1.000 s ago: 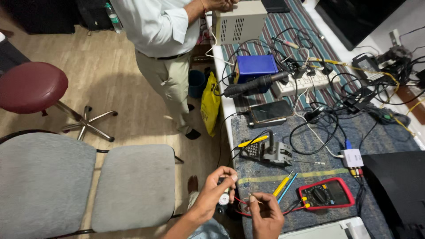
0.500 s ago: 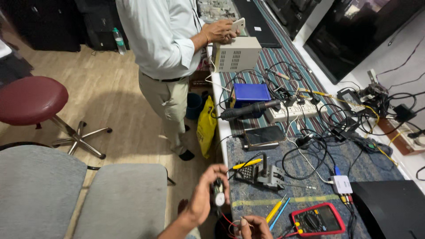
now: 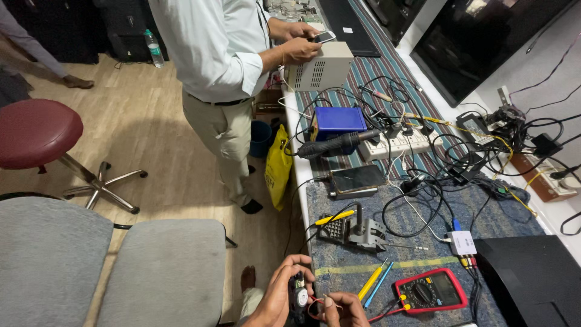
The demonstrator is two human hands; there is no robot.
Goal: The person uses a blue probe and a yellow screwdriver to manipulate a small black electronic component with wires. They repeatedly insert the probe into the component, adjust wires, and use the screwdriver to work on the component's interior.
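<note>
I see a small black device with a round pale part on its face, just off the desk's near edge, left of the red multimeter. My left hand is curled around it, fingers closed on its body. My right hand sits just right of it, fingertips pinched on a thin probe tip or wire end; red leads loop between the two hands, and I cannot tell exactly what the fingers clamp.

Between the device and the multimeter lie a yellow tool and a blue one, side by side. Beyond the multimeter stands a grey soldering-iron stand with yellow-handled cutters. Farther up the desk from the multimeter: a phone lying flat, a black hot-air handle, a blue box, a white power strip and tangled black cables. A yellow bag hangs off the desk edge. At the far end another person's hands hold a phone over a beige vented box.
</note>
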